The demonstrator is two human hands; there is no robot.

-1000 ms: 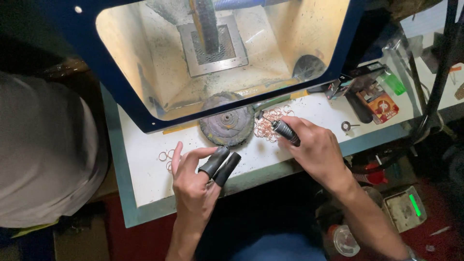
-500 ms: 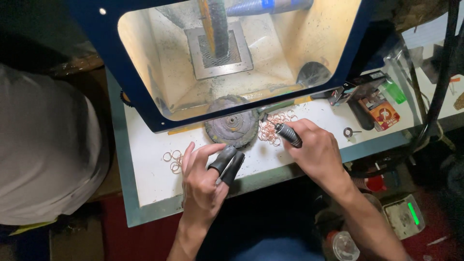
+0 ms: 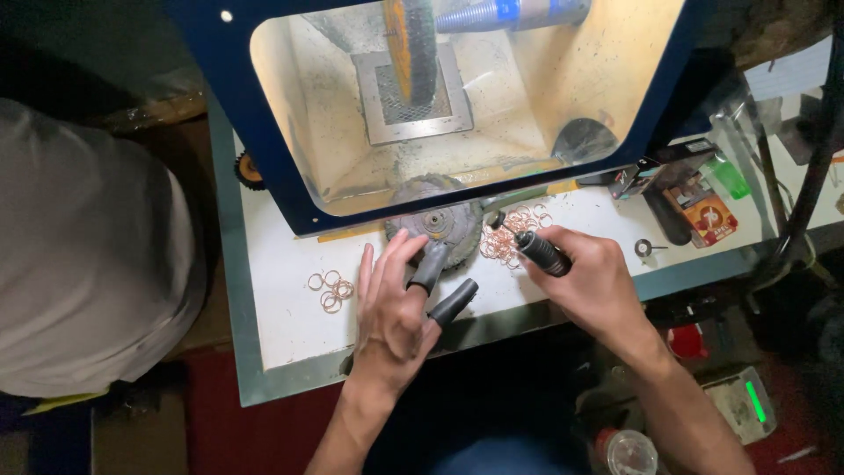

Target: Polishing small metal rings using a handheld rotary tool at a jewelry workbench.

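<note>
- Setting: a white bench [image 3: 281,308] with a grey-green edge stands in a dim workshop, under a blue-framed, lit dust hood [image 3: 264,132].
- Pliers [image 3: 444,286]: dark-handled, grasped in the left hand [image 3: 391,308]; the thumb and forefinger close round the upper handle, the other fingers stretch flat towards the hood. The jaws lie against a dark buffing disc [image 3: 435,224] at the hood's mouth.
- Rotary handpiece [image 3: 538,251]: a dark ribbed tool grasped in the right hand [image 3: 593,281], its thin tip aimed up-left into a pile of copper-coloured rings [image 3: 510,236] just right of the disc.
- Small ring group [image 3: 330,290]: a few loose rings lie on the bench left of the left hand, well apart from the pile.
- Polishing wheel [image 3: 411,48]: mounted upright inside the hood, above a metal grate [image 3: 413,114].
- Right end of bench: an orange packet [image 3: 703,211] and a green lighter [image 3: 728,176].
- Left margin: another person's light shirt [image 3: 88,264].
- Lower right: a device with a green light [image 3: 747,400].
</note>
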